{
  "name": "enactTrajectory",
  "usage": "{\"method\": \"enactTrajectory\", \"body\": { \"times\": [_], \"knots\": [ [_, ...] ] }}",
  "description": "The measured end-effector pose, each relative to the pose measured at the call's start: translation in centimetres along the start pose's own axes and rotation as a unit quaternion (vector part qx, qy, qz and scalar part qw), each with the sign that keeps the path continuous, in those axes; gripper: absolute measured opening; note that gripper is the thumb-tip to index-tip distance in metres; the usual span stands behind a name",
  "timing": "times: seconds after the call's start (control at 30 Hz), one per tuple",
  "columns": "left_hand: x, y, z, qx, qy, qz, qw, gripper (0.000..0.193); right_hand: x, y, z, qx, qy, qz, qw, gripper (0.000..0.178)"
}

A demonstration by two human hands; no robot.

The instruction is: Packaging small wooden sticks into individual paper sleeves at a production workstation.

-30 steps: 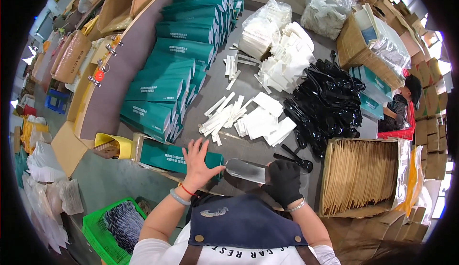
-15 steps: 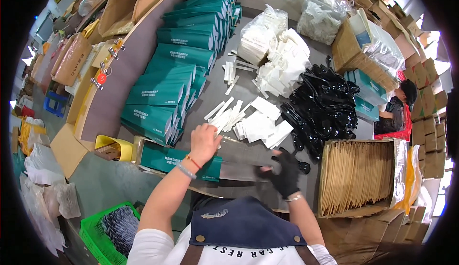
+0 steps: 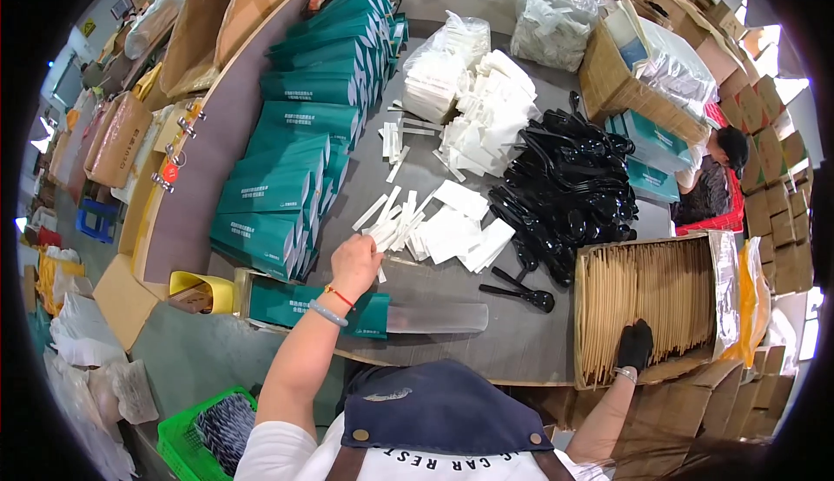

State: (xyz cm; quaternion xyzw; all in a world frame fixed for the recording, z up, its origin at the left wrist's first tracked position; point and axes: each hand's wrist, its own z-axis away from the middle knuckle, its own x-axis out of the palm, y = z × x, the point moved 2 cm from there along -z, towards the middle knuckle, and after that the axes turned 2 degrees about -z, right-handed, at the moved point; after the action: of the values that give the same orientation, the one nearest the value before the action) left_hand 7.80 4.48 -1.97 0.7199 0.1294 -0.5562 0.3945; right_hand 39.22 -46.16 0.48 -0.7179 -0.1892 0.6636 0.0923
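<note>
My left hand (image 3: 356, 266) is bare, with a red cord and a pale bangle at the wrist. Its fingers are pinched at the near edge of a pile of narrow white strips (image 3: 401, 220), and one strip's end shows beneath them. My right hand (image 3: 637, 345), in a black glove, rests on thin tan pieces (image 3: 669, 294) packed upright in a cardboard box (image 3: 723, 277); its fingertips are too dark to make out. Below my left hand lies a green printed packet (image 3: 365, 314), with a clear plastic sleeve (image 3: 437, 318) extending from its right end.
Fanned green packets (image 3: 287, 168) line the left wall. White packets (image 3: 460, 220) lie mid-table beside a heap of black plastic spoons (image 3: 569, 186). Bagged white pieces (image 3: 447, 64) stand farther back. A yellow bin (image 3: 201, 293) is at the left edge. A person (image 3: 725, 153) is beyond the right side.
My right hand has moved right, from above the table near the spoons to the box of tan pieces. My left hand stays by the white strips. The whole view has shifted slightly.
</note>
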Motion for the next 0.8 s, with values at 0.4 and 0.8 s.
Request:
{"method": "enactTrajectory", "body": {
  "times": [0.4,0.8],
  "knots": [
    [-1.6,3.2,1.5,0.036,0.095,0.0,0.995,0.004,0.1,0.1,0.1,-0.014,0.207,-0.047,0.977,0.02],
    [4.0,9.4,-1.2,0.113,0.062,0.048,0.99,0.021,10.2,-14.6,14.7,0.066,-0.179,-0.514,0.836,0.018]
  ]
}}
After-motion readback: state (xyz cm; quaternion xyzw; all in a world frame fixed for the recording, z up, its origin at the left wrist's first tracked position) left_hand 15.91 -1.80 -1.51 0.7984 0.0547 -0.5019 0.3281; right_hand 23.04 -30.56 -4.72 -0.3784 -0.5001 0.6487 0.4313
